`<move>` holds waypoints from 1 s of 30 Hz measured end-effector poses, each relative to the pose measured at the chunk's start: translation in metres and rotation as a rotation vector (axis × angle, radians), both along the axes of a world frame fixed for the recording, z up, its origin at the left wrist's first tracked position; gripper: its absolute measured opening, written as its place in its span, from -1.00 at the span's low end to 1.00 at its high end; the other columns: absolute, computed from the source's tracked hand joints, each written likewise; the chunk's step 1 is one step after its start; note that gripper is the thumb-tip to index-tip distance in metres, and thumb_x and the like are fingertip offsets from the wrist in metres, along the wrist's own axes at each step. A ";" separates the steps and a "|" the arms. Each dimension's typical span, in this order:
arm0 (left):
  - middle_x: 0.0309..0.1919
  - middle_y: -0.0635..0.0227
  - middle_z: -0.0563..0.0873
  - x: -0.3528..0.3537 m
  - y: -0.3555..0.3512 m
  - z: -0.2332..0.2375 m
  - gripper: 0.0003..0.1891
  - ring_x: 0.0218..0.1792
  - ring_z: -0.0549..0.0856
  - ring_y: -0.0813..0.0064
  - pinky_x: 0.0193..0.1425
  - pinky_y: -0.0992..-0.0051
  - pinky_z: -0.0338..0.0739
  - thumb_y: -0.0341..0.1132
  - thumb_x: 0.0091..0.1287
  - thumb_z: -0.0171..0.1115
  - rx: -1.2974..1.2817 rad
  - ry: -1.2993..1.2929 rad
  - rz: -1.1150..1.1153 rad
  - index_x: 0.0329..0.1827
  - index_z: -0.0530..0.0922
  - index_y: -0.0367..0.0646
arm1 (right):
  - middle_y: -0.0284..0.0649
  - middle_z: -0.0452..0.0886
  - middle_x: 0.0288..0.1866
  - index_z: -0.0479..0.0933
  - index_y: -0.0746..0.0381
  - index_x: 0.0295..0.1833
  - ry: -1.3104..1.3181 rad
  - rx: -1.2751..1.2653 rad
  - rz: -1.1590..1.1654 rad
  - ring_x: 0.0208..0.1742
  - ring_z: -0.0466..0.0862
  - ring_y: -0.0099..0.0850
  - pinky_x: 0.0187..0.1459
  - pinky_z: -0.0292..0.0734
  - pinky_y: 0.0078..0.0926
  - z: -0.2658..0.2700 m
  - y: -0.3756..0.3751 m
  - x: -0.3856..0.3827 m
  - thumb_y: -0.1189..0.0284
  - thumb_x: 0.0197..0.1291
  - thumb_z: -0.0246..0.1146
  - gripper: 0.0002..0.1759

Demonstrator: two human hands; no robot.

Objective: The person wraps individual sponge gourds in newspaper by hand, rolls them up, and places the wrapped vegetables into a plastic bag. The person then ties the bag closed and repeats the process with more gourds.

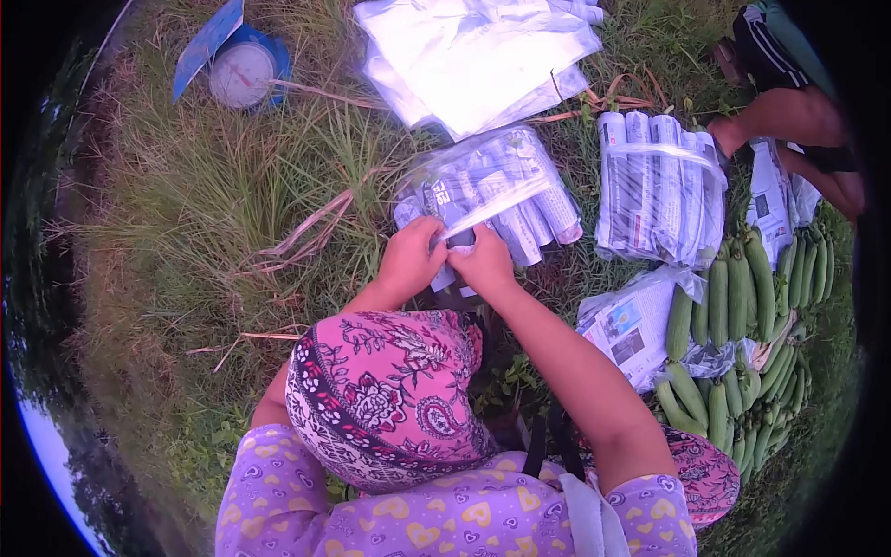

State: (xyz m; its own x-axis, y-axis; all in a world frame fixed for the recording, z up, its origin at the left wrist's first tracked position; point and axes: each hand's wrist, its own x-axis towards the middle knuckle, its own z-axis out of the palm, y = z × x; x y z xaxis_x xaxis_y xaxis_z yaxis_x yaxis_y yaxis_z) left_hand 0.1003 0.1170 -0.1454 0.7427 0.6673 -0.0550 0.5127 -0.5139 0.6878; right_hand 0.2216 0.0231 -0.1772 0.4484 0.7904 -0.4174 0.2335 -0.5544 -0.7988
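Note:
In front of my knees lies a clear plastic bag packed with newspaper-wrapped rolls. A whitish plastic strip runs slantwise across the bundle. At its lower left end, my left hand is closed with fingers pinched on the strip. Close beside it, my right hand also pinches the strip, thumb and fingers together. The hands nearly touch at the near edge of the bag. What the fingertips press on is partly hidden.
Another bagged bundle of newspaper rolls lies to the right. Beyond are plastic sheets and a blue dial scale. Green, long vegetables are heaped at right beside newspaper. Another person's leg is at upper right.

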 end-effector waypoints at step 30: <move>-0.20 0.13 0.59 0.044 0.007 0.122 -0.62 -0.15 0.62 0.15 -0.02 0.26 0.49 -0.54 0.04 0.34 0.258 0.311 -0.600 -0.03 0.53 -0.27 | -0.02 0.61 0.11 0.48 0.21 0.29 -0.596 -0.099 0.230 0.14 0.59 -0.05 0.14 0.50 -0.14 0.240 -0.324 0.238 0.12 0.07 0.39 -0.31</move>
State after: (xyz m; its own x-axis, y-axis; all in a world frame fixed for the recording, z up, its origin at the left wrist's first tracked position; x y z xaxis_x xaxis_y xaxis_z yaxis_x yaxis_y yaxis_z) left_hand 0.1445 0.1236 -0.0234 0.9606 0.1702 -0.2196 0.2441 -0.8945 0.3746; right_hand 0.4596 -0.3007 0.0628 0.4493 0.8646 -0.2250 0.7430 -0.5015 -0.4433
